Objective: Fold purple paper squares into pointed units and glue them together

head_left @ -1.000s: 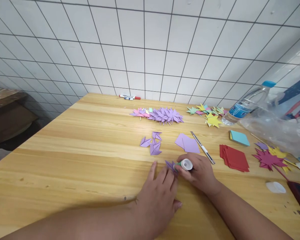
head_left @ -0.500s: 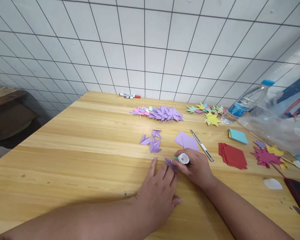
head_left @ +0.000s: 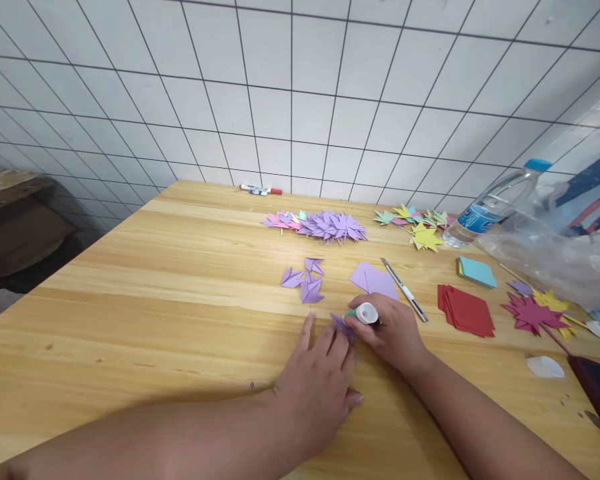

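My right hand (head_left: pixel 391 330) is closed round a glue stick (head_left: pixel 367 313) with a white end and a bit of green on its side. The stick's tip meets a folded purple paper piece (head_left: pixel 338 321) on the table, though the fingers cover the exact contact. My left hand (head_left: pixel 323 367) lies on the tabletop with fingers stretched out, their tips pinning the edge of that piece. Beyond it lie several folded purple pieces (head_left: pixel 311 289). Flat purple paper sheets (head_left: pixel 373 279) rest just past my right hand, beside a utility knife (head_left: pixel 405 291).
Purple paper leaves (head_left: pixel 333 227) are heaped near the tiled wall, with yellow leaves (head_left: pixel 425 237) further right. Red paper squares (head_left: pixel 466 311), a blue paper stack (head_left: pixel 477 272), a water bottle (head_left: pixel 497 203), a clear cap (head_left: pixel 545 367) and markers (head_left: pixel 261 191) also lie about.
The glue stick has shifted very slightly up in the view with my right hand. My left hand stays on the folded purple piece. The view itself has moved a touch.
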The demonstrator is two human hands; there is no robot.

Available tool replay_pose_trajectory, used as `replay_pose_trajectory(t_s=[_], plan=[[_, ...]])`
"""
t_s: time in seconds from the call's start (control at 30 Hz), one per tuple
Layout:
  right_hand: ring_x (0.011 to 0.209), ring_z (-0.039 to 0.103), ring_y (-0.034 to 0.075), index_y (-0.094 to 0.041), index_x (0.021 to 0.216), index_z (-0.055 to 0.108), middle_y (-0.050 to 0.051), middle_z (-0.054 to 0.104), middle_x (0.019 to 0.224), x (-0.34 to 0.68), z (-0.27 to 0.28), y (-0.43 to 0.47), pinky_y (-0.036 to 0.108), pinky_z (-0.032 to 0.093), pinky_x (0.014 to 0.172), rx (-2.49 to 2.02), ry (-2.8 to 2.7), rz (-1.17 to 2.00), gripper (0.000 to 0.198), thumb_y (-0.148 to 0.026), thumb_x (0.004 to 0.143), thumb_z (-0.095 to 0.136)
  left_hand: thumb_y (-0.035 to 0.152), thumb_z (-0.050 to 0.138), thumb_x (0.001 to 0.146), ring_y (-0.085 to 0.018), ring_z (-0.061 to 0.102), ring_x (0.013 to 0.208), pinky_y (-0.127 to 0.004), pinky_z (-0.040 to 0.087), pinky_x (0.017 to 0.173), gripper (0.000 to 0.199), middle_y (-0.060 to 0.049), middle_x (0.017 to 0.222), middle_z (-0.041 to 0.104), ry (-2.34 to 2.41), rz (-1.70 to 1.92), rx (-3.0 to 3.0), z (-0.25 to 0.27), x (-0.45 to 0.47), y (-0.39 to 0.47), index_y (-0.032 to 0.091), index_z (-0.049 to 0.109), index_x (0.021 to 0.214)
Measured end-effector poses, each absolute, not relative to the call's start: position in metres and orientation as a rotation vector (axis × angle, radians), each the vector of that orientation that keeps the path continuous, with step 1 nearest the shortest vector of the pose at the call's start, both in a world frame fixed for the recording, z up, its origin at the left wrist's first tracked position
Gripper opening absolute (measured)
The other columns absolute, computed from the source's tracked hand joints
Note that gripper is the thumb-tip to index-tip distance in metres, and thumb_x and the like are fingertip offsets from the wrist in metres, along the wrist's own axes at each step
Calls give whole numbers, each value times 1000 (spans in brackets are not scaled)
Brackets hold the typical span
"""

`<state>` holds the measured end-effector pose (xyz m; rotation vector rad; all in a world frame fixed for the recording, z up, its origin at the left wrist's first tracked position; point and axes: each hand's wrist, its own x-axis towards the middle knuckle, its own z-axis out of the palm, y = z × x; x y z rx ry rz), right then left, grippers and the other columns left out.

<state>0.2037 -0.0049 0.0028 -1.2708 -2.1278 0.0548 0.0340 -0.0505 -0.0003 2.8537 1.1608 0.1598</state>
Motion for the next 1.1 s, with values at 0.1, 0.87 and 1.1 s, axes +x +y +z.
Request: replay_pose_trajectory(t_s=[0.1,0.87,1.1], plan=[[64,62,15,-19,80,61,2,68,70,204,3,-5,24,43,58,-1278,-2123,49,22,-40,80,57,52,30,88,-28,32,125,-55,12,107,59,-15,131,46,1152,157,2842,0,34,-50,13,41,131],[49,55,12,-21,69,57,-1,61,56,218,11,-13,23,39,50,-1255,-2026,28,18,-32,82,51,47,26,90,-28,34,124,-54,10,108,58,-17,131,46,1140,159,2910,-4,34,-54,8,46,128],[52,54,11,-19,69,58,0,61,58,210,11,-10,21,38,53,-1204,-2198,37,16,-30,80,54,48,26,90,-28,32,125,-55,9,108,60,-17,132,45,1132,175,2917,-4,34,-54,7,42,131]])
